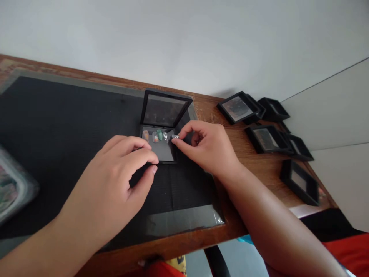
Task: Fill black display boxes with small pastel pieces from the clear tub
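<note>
Pinched a silver nail (175,135) in the grip of the right hand (211,148), mid-frame, at the right side of the open case (167,153) and just right of the row of nails (160,134). Saw the nails lying roughly top to bottom of the frame, but could not tell the silver nail's long axis. Curled the left hand (115,181), farther off, at the case's lower left, without showing whether closed on it.
</note>
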`<action>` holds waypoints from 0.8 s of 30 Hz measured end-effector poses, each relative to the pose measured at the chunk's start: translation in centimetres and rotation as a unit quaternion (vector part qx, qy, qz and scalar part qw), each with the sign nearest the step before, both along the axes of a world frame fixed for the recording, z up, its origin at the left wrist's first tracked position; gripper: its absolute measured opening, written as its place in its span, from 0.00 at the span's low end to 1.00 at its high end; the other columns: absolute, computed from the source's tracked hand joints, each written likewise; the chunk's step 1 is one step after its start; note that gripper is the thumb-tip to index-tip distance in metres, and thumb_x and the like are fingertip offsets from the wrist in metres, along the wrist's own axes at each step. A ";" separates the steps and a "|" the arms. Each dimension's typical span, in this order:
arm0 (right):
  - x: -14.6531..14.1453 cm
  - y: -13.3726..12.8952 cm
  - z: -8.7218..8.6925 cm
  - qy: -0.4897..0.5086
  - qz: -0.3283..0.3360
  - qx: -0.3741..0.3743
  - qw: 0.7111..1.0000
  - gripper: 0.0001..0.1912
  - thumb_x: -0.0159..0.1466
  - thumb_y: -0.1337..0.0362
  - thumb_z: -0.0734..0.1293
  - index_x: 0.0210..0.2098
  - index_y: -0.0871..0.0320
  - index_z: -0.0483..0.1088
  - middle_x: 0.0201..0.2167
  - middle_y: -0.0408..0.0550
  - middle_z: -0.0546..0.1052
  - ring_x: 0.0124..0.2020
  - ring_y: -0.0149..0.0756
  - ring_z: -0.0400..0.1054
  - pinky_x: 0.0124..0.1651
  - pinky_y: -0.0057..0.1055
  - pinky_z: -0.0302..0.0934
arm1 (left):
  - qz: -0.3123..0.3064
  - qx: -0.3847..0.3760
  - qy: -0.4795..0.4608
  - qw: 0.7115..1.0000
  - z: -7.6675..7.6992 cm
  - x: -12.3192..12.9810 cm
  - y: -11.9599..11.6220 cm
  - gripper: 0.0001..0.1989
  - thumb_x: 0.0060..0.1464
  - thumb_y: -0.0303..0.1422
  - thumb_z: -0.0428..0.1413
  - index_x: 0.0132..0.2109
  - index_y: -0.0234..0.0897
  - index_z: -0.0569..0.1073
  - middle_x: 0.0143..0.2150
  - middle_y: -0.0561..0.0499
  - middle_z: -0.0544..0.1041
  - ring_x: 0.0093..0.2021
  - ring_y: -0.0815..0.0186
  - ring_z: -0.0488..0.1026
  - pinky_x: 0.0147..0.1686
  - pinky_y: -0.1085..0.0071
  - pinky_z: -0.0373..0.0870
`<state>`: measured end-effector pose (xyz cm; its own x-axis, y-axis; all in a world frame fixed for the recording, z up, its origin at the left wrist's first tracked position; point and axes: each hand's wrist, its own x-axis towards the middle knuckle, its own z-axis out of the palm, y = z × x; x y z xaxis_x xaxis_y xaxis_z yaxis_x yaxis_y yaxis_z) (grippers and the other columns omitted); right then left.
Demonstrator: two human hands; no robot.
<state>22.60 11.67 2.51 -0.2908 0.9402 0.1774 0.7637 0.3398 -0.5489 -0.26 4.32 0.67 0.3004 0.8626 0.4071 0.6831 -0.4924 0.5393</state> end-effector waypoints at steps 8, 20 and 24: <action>-0.6 -0.2 -0.1 -0.002 -0.009 -0.002 1.000 0.08 0.61 0.63 0.75 0.28 0.59 0.76 0.24 0.41 0.75 0.24 0.27 0.62 0.32 0.30 0.53 | -0.011 -0.031 -0.006 0.999 0.1 0.4 -0.1 0.07 0.65 0.27 0.54 0.45 0.41 0.75 0.47 0.50 0.80 0.50 0.59 0.76 0.49 0.59 0.74; -0.5 -0.4 -0.1 0.044 0.017 -0.058 0.997 0.10 0.63 0.59 0.74 0.39 0.59 0.83 0.29 0.44 0.80 0.24 0.27 0.61 0.29 0.29 0.54 | 0.041 -0.099 -0.054 0.993 0.0 0.2 0.2 0.04 0.64 0.32 0.56 0.43 0.44 0.76 0.46 0.52 0.81 0.48 0.58 0.77 0.51 0.56 0.75; 0.0 -0.1 0.2 0.059 0.047 -0.074 0.994 0.14 0.61 0.64 0.72 0.45 0.61 0.83 0.31 0.46 0.81 0.21 0.25 0.58 0.27 0.28 0.53 | 0.043 -0.105 -0.064 0.991 0.0 0.0 0.1 0.04 0.64 0.33 0.56 0.43 0.44 0.76 0.47 0.52 0.82 0.48 0.58 0.78 0.51 0.56 0.76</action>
